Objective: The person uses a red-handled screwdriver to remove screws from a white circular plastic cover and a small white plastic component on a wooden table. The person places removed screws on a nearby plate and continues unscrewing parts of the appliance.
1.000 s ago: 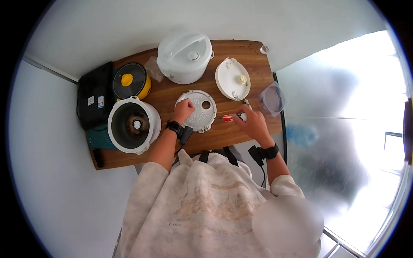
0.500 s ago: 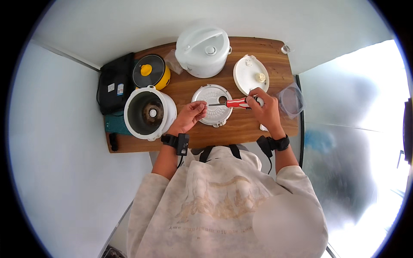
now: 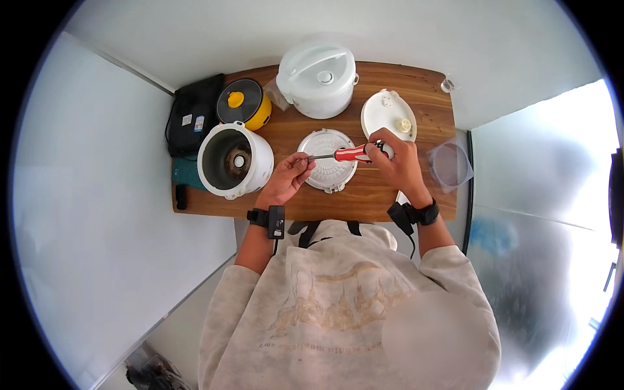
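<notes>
The red-and-white screwdriver [image 3: 351, 154] hangs above a ribbed white disc [image 3: 331, 174], its shaft pointing to 9 o'clock. The right hand [image 3: 395, 159] is wrapped round the handle; the left hand [image 3: 286, 181] has its fingertips gathered at the tip, though whether they close on it or on something small I cannot tell. As for progress, the disc lies loose on the wooden table [image 3: 344, 208], and at 2 o'clock from it an oval white cover [image 3: 376, 120] sits detached, bearing a small cream piece [image 3: 403, 125]. At 9 o'clock the white pot body [image 3: 262, 159] stands open, lidless. At 12 o'clock a white cooker [image 3: 318, 91] remains lidded. Whether screws are left in the disc is too small to see
</notes>
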`<act>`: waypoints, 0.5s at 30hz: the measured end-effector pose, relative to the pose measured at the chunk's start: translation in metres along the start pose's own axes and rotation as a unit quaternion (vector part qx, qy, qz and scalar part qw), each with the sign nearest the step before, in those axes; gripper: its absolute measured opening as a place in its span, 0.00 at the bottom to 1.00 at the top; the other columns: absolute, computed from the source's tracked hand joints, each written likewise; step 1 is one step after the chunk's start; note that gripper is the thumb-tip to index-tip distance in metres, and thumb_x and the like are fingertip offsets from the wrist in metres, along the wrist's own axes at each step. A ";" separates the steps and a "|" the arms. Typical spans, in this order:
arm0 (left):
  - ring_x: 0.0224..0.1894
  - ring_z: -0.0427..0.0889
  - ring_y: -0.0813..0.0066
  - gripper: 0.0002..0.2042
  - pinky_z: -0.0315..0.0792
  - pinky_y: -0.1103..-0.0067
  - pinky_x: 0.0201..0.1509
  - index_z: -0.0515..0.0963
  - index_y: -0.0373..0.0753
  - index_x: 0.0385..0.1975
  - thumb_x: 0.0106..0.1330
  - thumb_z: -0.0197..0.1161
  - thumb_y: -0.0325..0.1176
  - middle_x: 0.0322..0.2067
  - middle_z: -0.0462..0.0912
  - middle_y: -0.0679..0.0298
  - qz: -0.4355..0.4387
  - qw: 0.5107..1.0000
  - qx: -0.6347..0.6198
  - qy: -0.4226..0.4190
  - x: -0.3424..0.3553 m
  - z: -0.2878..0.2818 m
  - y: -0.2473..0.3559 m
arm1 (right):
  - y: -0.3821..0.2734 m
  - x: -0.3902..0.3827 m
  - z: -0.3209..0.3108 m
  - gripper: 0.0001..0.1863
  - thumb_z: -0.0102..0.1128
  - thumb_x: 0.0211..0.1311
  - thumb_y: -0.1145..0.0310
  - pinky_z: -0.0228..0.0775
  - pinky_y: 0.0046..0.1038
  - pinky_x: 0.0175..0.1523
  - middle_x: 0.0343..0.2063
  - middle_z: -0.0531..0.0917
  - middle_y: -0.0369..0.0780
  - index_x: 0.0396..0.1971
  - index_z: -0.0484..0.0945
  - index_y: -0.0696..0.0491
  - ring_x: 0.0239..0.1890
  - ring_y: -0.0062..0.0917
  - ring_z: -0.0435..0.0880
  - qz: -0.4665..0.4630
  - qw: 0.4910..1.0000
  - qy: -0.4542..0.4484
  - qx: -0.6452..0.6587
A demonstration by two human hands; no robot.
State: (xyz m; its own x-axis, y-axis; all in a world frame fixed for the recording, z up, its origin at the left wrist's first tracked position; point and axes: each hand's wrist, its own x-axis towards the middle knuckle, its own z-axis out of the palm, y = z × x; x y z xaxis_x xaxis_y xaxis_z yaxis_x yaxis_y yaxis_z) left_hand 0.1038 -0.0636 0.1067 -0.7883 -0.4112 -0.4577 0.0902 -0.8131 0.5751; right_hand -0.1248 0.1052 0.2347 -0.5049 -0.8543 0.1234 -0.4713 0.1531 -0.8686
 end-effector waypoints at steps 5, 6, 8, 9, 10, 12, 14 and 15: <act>0.45 0.83 0.77 0.08 0.81 0.87 0.47 0.76 0.38 0.46 0.68 0.58 0.26 0.41 0.82 0.64 0.007 1.000 -0.003 0.018 -0.008 0.007 -0.001 | 0.003 -0.001 -0.002 0.09 0.63 0.56 0.67 0.72 0.27 0.30 0.18 0.80 0.43 0.33 0.79 0.57 0.19 0.29 0.79 -0.053 0.998 -0.028 0.016; 0.45 0.82 0.77 0.08 0.81 0.87 0.47 0.76 0.38 0.46 0.68 0.58 0.26 0.40 0.81 0.64 0.008 1.000 -0.008 0.024 -0.010 0.007 -0.002 | 0.003 -0.001 -0.002 0.09 0.63 0.56 0.67 0.72 0.27 0.30 0.18 0.80 0.43 0.33 0.79 0.56 0.20 0.28 0.79 -0.063 0.997 -0.034 0.014; 0.45 0.82 0.77 0.08 0.81 0.87 0.47 0.76 0.38 0.46 0.69 0.58 0.26 0.40 0.81 0.64 0.020 0.999 -0.018 0.031 -0.012 0.005 -0.004 | 0.003 -0.002 -0.003 0.09 0.63 0.55 0.67 0.72 0.27 0.30 0.20 0.80 0.43 0.34 0.80 0.56 0.20 0.28 0.79 -0.085 0.995 -0.042 0.019; 0.45 0.83 0.77 0.08 0.81 0.87 0.47 0.76 0.37 0.46 0.69 0.58 0.26 0.40 0.81 0.64 0.026 0.999 -0.024 0.034 -0.012 0.005 -0.005 | 0.004 -0.001 -0.003 0.09 0.64 0.55 0.68 0.72 0.26 0.31 0.21 0.81 0.42 0.35 0.80 0.56 0.21 0.27 0.79 -0.095 0.994 -0.045 0.020; 0.45 0.82 0.77 0.08 0.81 0.87 0.47 0.76 0.37 0.46 0.69 0.58 0.26 0.40 0.81 0.64 0.027 0.999 -0.016 0.035 -0.013 0.004 -0.005 | 0.004 -0.001 -0.004 0.09 0.64 0.55 0.68 0.72 0.26 0.31 0.22 0.81 0.42 0.35 0.80 0.55 0.21 0.27 0.79 -0.102 0.993 -0.051 0.018; 0.45 0.82 0.77 0.08 0.81 0.87 0.47 0.75 0.37 0.46 0.69 0.58 0.26 0.41 0.81 0.64 0.025 0.999 -0.003 0.037 -0.013 0.002 -0.005 | 0.005 0.000 -0.004 0.09 0.64 0.55 0.69 0.73 0.26 0.31 0.25 0.82 0.41 0.36 0.81 0.55 0.22 0.27 0.80 -0.113 0.991 -0.064 0.014; 0.45 0.83 0.76 0.08 0.81 0.87 0.47 0.75 0.36 0.46 0.69 0.58 0.26 0.41 0.81 0.64 0.033 0.998 -0.002 0.046 -0.014 0.001 -0.004 | 0.003 0.001 -0.004 0.11 0.65 0.56 0.68 0.73 0.26 0.31 0.25 0.83 0.40 0.39 0.81 0.53 0.22 0.27 0.80 -0.107 0.991 -0.078 0.020; 0.45 0.83 0.76 0.09 0.81 0.87 0.47 0.75 0.36 0.46 0.69 0.58 0.26 0.41 0.81 0.63 0.037 0.998 -0.001 0.049 -0.013 0.001 -0.004 | 0.001 0.001 -0.004 0.13 0.65 0.56 0.68 0.73 0.26 0.30 0.26 0.83 0.40 0.41 0.80 0.53 0.22 0.27 0.80 -0.105 0.991 -0.084 0.022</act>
State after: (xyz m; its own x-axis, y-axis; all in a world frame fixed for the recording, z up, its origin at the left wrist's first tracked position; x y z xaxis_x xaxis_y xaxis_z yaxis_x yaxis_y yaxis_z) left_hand 0.1129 -0.0545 0.1112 -0.7166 -0.5082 -0.4776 0.1469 -0.7795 0.6090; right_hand -0.1283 0.1066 0.2355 -0.2704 -0.9362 0.2246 -0.5191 -0.0547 -0.8530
